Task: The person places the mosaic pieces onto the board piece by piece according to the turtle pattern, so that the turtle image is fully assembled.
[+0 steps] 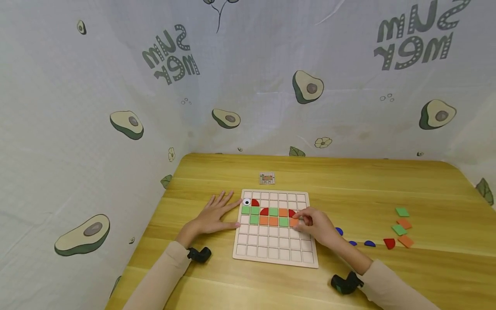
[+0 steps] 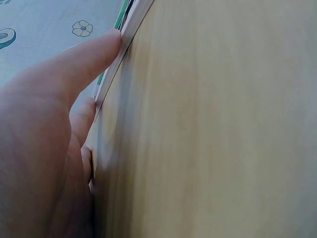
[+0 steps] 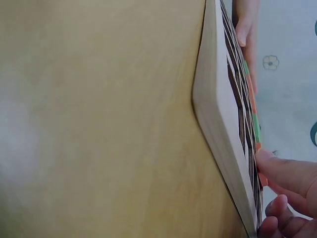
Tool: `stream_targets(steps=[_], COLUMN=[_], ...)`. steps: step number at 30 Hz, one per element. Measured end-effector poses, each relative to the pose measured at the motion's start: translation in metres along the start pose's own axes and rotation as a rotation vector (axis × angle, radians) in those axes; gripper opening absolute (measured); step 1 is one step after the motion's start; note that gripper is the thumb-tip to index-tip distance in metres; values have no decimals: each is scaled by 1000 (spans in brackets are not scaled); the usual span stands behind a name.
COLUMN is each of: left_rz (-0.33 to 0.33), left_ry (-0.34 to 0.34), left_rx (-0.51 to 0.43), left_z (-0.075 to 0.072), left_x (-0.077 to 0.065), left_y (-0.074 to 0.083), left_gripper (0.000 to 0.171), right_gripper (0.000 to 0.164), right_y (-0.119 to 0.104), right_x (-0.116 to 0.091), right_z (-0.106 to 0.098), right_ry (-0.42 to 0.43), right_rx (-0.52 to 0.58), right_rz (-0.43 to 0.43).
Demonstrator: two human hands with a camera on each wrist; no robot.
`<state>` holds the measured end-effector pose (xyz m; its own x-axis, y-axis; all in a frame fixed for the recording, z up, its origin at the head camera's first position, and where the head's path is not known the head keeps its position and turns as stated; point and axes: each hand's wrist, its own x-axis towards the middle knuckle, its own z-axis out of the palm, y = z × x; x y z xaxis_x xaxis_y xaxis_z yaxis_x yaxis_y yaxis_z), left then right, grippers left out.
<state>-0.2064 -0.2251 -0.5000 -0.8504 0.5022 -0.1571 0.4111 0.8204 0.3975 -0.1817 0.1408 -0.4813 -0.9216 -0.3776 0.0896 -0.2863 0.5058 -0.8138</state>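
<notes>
A pale wooden grid board (image 1: 267,239) lies on the table, its upper rows holding green and orange square tiles, red quarter-round tiles and an eye tile (image 1: 246,201) at upper left. My left hand (image 1: 211,218) lies spread on the table, thumb and index fingertips at the board's left edge; the left wrist view shows the thumb (image 2: 106,44) against that edge. At the board's right side, my right hand (image 1: 319,226) pinches an orange square tile (image 1: 293,222) between thumb and index finger, just below a red quarter-round tile (image 1: 291,212). The other right fingers are curled.
A small picture card (image 1: 267,178) lies beyond the board. To the right are blue half-round tiles (image 1: 370,243), a red quarter-round tile (image 1: 389,243), and loose green (image 1: 402,212) and orange squares (image 1: 405,241). A printed curtain (image 1: 248,86) hangs behind the table.
</notes>
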Motion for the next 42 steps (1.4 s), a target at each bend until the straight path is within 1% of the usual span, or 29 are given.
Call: stream_targets(steps=[10,14,17,20,23,27,34,39,42], left_rz=[24,16,7,6,16,16,26,31,21], left_ry=[34,22,8,-1,10,19,25,23,12], left_rx=[-18,-15,-14,-11,-7,-4,2,2,3], left_z=[0,1,1,0,0,0,-1,0,-1], left_x=[-2,-2,-1,0,0,0,1,1,0], left_y=[1,1,1,1,1,0,0,0,0], left_gripper=[82,82,82,83,83,83,83,82,83], right_gripper=[20,21,20,20,20,22,28,26,24], right_y=[0,0,0,1,3,5,11,18,23], right_x=[2,2,1,-2,-6,-13,-33,-46,-52], right_z=[1,0,-2,-8,-17,-29,-47,-54,-56], right_ry=[0,2,25,72,118,156,214,250,257], right_rx=[12,28,43,42,15,-29,-97,-132,-148], right_rz=[7,23,48,76,118,152,140,123,131])
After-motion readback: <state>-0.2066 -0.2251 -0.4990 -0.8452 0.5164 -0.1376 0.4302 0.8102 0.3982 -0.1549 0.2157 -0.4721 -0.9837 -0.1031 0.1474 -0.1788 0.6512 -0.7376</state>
